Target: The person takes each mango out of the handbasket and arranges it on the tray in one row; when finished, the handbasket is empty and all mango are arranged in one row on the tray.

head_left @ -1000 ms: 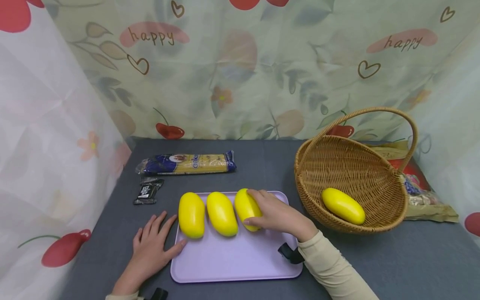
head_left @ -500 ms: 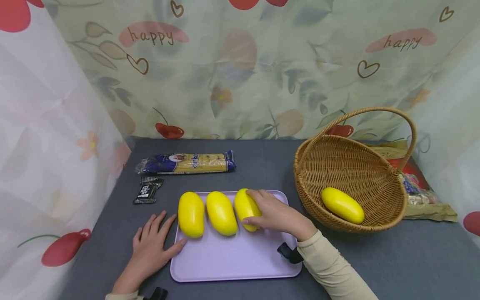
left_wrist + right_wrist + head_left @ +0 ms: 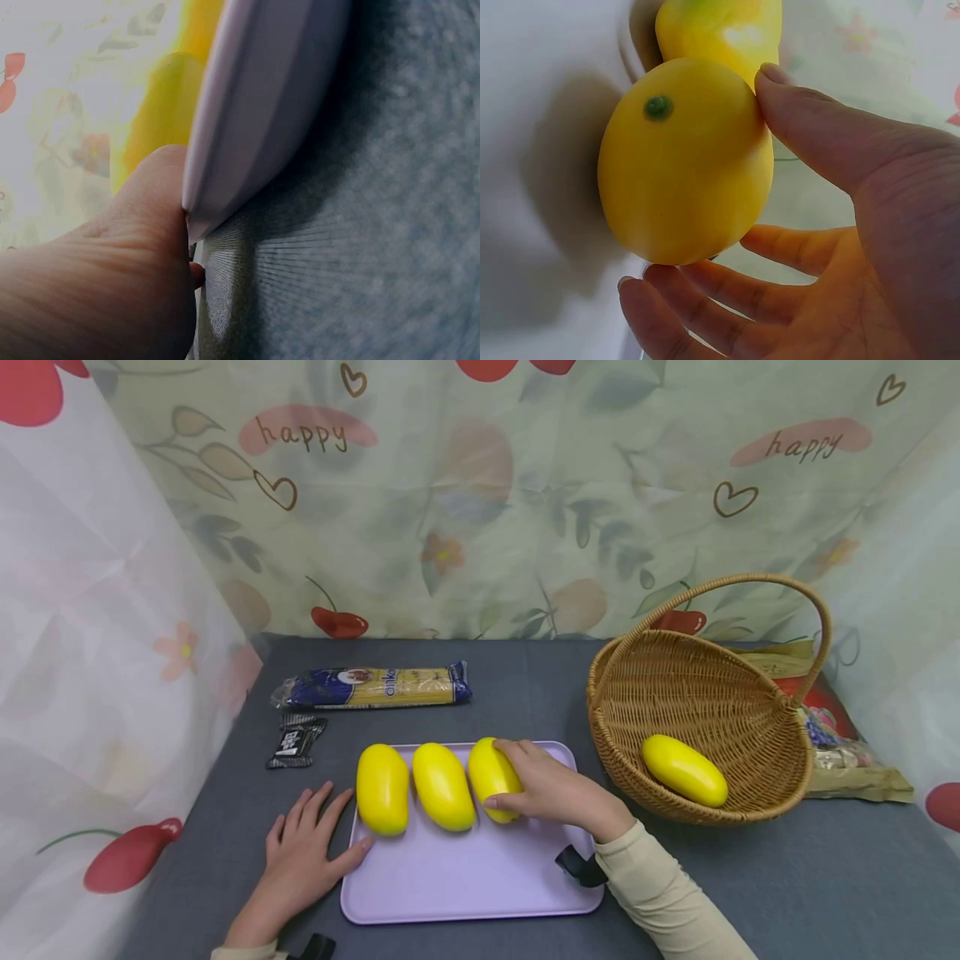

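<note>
Three yellow mangoes lie side by side on the far half of a lilac tray: a left mango (image 3: 382, 789), a middle mango (image 3: 444, 787) and a right mango (image 3: 491, 770). My right hand (image 3: 551, 789) holds the right mango from its right side, thumb nearer me and fingers at the far side. In the right wrist view this mango (image 3: 679, 172) shows a green stem spot and still sits against the tray. My left hand (image 3: 303, 852) rests spread on the table, its thumb on the left rim of the tray (image 3: 465, 885).
A wicker basket (image 3: 697, 685) with a tall handle stands at the right, with one yellow mango (image 3: 685, 771) inside. Behind it lies a brown and red bag (image 3: 858, 781). A pasta pack (image 3: 375, 687) and a small black packet (image 3: 295, 743) lie at the back left.
</note>
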A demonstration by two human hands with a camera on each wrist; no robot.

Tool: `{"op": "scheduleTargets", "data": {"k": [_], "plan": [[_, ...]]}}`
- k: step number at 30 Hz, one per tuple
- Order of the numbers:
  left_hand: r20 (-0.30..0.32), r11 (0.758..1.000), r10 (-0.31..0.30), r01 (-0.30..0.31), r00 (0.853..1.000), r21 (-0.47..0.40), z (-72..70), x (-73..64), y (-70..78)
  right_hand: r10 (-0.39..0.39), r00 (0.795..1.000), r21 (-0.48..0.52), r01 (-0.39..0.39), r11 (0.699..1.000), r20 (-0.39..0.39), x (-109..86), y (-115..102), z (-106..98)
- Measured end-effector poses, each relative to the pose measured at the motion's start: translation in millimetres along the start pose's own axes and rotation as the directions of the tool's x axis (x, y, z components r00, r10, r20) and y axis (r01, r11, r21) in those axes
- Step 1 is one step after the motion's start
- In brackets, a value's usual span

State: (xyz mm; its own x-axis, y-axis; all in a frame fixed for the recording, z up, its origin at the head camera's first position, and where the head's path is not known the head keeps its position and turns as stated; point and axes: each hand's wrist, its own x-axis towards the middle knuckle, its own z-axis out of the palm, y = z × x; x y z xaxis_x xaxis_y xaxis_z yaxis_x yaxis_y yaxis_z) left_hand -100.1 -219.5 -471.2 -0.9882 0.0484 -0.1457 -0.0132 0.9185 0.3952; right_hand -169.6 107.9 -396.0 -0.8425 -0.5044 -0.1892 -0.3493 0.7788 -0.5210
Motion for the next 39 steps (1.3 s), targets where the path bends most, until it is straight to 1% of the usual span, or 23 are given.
{"op": "scheduleTargets", "data": {"k": [7,10,12,15,18,20,23,26,30,34,37,39], "plan": [[0.002,1.000,-0.002,0.002,1.000,0.000,-0.2,-0.3,0.7,-0.010,1.000,0.003,0.010,1.000,0.003,-2.1,2,0],[0.007,1.000,-0.004,0.004,1.000,0.000,-0.7,-0.4,1.0,-0.005,1.000,-0.033,0.004,0.999,-0.011,-9.0,-1,-3],[0.010,1.000,-0.004,0.004,1.000,-0.001,-0.7,-0.2,1.1,-0.004,1.000,-0.075,0.002,0.997,-0.030,-17.9,-4,-10],[0.016,1.000,-0.005,0.005,1.000,0.001,-0.3,0.2,0.9,-0.031,0.997,-0.148,0.020,0.989,-0.069,-38.3,-9,-29],[0.021,1.000,-0.008,0.008,1.000,0.001,0.1,0.6,0.6,-0.100,0.990,-0.212,0.077,0.974,-0.100,-61.4,-11,-54],[0.026,1.000,-0.010,0.010,1.000,-0.002,0.2,0.6,0.3,-0.144,0.985,-0.251,0.117,0.961,-0.092,-75.9,-10,-73],[0.030,1.000,-0.009,0.010,1.000,-0.008,0.2,0.6,-0.1,-0.186,0.981,-0.271,0.165,0.948,-0.054,-94.3,-3,-102],[0.028,1.000,-0.007,0.007,1.000,-0.010,0.1,0.5,-0.8,-0.154,0.988,-0.248,0.151,0.957,0.007,-104.1,11,-128],[0.020,1.000,-0.003,0.004,1.000,-0.011,0.2,0.3,-1.4,-0.053,0.996,-0.255,0.071,0.964,0.077,-103.0,39,-151],[0.013,1.000,0.000,0.001,1.000,-0.013,0.9,0.3,-1.6,0.025,0.991,-0.266,0.012,0.964,0.134,-92.5,69,-157],[0.012,1.000,-0.002,0.002,1.000,-0.010,1.8,0.8,-1.8,0.076,0.979,-0.259,-0.026,0.966,0.187,-83.6,88,-157],[0.012,1.000,-0.004,0.004,1.000,-0.009,2.2,1.2,-1.9,0.118,0.968,-0.258,-0.058,0.964,0.223,-76.6,99,-155]]}}
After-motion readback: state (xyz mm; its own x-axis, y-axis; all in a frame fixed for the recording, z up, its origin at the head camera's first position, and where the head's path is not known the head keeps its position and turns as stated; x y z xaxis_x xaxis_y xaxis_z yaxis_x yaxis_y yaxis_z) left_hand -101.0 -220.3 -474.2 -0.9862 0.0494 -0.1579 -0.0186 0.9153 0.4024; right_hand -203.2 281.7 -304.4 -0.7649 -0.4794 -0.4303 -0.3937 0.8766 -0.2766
